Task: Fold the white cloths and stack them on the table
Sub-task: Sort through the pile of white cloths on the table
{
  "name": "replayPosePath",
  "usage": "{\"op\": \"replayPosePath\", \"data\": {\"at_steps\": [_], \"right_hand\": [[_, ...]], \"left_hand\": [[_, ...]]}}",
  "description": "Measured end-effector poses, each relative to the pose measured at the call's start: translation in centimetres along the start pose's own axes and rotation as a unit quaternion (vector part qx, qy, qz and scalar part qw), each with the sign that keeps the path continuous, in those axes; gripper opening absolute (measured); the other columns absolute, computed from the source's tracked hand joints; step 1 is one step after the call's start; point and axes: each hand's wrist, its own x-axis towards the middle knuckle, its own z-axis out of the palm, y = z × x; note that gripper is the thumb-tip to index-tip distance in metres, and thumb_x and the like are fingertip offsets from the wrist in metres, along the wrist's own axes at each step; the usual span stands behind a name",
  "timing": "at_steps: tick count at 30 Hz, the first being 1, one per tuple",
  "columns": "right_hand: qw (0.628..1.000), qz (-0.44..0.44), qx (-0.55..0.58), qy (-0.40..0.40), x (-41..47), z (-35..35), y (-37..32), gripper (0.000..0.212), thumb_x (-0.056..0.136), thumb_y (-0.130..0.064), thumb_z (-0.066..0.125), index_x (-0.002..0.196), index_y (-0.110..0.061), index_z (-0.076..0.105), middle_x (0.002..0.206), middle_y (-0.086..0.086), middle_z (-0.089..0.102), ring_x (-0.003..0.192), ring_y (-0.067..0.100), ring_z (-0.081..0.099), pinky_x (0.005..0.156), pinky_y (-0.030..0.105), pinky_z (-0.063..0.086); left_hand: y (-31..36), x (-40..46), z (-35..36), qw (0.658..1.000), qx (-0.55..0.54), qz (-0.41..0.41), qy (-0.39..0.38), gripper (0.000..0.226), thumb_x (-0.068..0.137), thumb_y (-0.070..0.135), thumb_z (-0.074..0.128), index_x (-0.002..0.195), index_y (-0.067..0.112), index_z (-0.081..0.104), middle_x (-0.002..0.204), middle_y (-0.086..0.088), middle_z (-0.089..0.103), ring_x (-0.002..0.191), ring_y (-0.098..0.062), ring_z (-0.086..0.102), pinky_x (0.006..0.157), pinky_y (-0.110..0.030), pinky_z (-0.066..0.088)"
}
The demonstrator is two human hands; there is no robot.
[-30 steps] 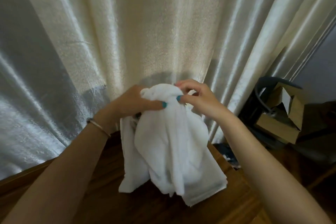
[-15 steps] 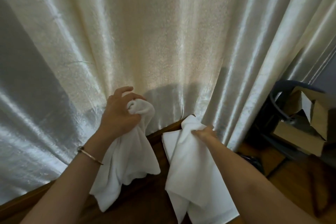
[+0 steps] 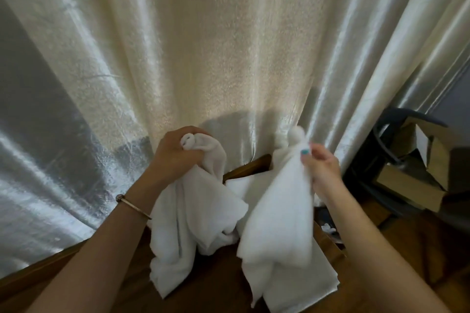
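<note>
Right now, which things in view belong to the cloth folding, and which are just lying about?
Job in hand:
- bunched white cloth in the left hand
- hanging white cloth pinched by the right hand
- dark wooden table

Lying about:
- cream satin curtain
- brown cardboard boxes at right

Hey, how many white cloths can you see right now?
2 for sure: one bunched in the left hand, cloth; one pinched by the right hand, cloth. White fabric beneath on the table may be more.
</note>
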Motion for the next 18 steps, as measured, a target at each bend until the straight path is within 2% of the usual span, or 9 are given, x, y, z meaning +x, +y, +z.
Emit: {"op": "replayPosePath", "data": {"at_steps": [2, 3, 5, 7, 9, 11, 13, 15, 18], "right_hand": [[0.935, 0.055, 0.327, -0.126, -2.7, 0.1, -3.3, 0.038, 0.084, 0.003, 0.057, 0.117, -0.017, 0.058, 0.105, 0.011, 0.068, 0.097, 0.026, 0.065, 0.091, 0.043, 0.053], [0.892, 0.077, 0.407, -0.18, -4.2, 0.6, -4.6, 0.043, 0.081, -0.001, 0.061, 0.119, -0.021, 0.056, 0.1, 0.009, 0.07, 0.093, 0.023, 0.068, 0.087, 0.042, 0.055], [0.875, 0.097, 0.407, -0.245, -7.4, 2.5, -7.2, 0.044, 0.079, -0.008, 0.061, 0.119, -0.024, 0.055, 0.081, 0.004, 0.072, 0.077, 0.017, 0.07, 0.072, 0.034, 0.059], [0.879, 0.073, 0.366, -0.297, -10.4, 4.4, -9.2, 0.046, 0.08, 0.002, 0.049, 0.119, -0.022, 0.055, 0.072, 0.003, 0.071, 0.065, 0.014, 0.068, 0.063, 0.027, 0.058], [0.895, 0.043, 0.315, -0.312, -12.6, 6.0, -10.8, 0.04, 0.089, 0.006, 0.037, 0.11, -0.017, 0.063, 0.064, 0.002, 0.068, 0.055, 0.011, 0.064, 0.056, 0.018, 0.054], [0.906, 0.045, 0.304, -0.291, -14.5, 7.3, -12.4, 0.042, 0.1, -0.005, 0.034, 0.08, -0.015, 0.07, 0.045, -0.003, 0.058, 0.038, 0.006, 0.056, 0.041, 0.012, 0.044], [0.928, 0.004, 0.212, -0.305, -15.0, 8.9, -13.2, 0.026, 0.097, -0.013, 0.041, 0.09, -0.018, 0.065, 0.047, -0.012, 0.057, 0.042, 0.0, 0.054, 0.045, 0.012, 0.043], [0.948, -0.083, 0.057, -0.303, -15.9, 11.1, -13.5, 0.015, 0.096, -0.015, 0.047, 0.102, -0.024, 0.057, 0.054, -0.023, 0.059, 0.051, -0.008, 0.053, 0.052, 0.007, 0.042], [0.946, -0.129, -0.025, -0.296, -19.4, 13.8, -13.1, 0.013, 0.095, -0.021, 0.051, 0.086, -0.024, 0.06, 0.05, -0.02, 0.055, 0.048, 0.0, 0.049, 0.048, 0.01, 0.04]], "left_hand": [[0.6, -0.5, -0.3, 1.0, -0.005, 0.011, -0.022, 0.038, 0.059, 0.021, 0.059, 0.092, 0.004, 0.069, 0.076, -0.014, 0.063, 0.074, -0.015, 0.056, 0.07, -0.029, 0.045], [1.3, -0.9, -0.4, 0.999, -0.007, 0.027, -0.044, 0.041, 0.059, 0.019, 0.06, 0.097, 0.012, 0.07, 0.088, -0.013, 0.067, 0.079, -0.014, 0.06, 0.071, -0.026, 0.046], [2.5, -1.8, -0.4, 0.991, -0.034, 0.07, -0.111, 0.067, 0.057, 0.012, 0.061, 0.121, 0.03, 0.06, 0.115, 0.002, 0.063, 0.099, -0.005, 0.06, 0.076, -0.02, 0.05], [3.8, -2.7, -0.2, 0.973, -0.076, 0.103, -0.19, 0.101, 0.056, 0.003, 0.063, 0.143, 0.044, 0.028, 0.144, 0.016, 0.039, 0.122, 0.009, 0.044, 0.082, -0.015, 0.049], [4.8, -4.0, -0.7, 0.959, -0.127, 0.117, -0.226, 0.115, 0.055, -0.003, 0.063, 0.146, 0.047, 0.013, 0.152, 0.019, 0.023, 0.13, 0.008, 0.036, 0.083, -0.018, 0.049], [5.5, -5.7, -2.0, 0.958, -0.162, 0.113, -0.206, 0.099, 0.049, 0.002, 0.065, 0.136, 0.041, 0.04, 0.136, 0.005, 0.049, 0.114, -0.006, 0.056, 0.073, -0.023, 0.051], [6.1, -7.5, -4.2, 0.974, -0.168, 0.082, -0.13, 0.063, 0.045, 0.003, 0.061, 0.1, 0.032, 0.067, 0.091, 0.006, 0.071, 0.082, -0.008, 0.066, 0.059, -0.022, 0.05], [6.0, -9.4, -6.6, 0.986, -0.159, 0.039, -0.032, 0.047, 0.041, 0.001, 0.056, 0.077, 0.028, 0.069, 0.067, 0.012, 0.068, 0.066, -0.006, 0.064, 0.051, -0.02, 0.047], [4.7, -13.0, -11.1, 0.972, -0.209, -0.031, 0.106, 0.042, 0.035, -0.003, 0.049, 0.068, 0.018, 0.064, 0.053, 0.012, 0.061, 0.054, -0.007, 0.056, 0.045, -0.017, 0.04]]}}
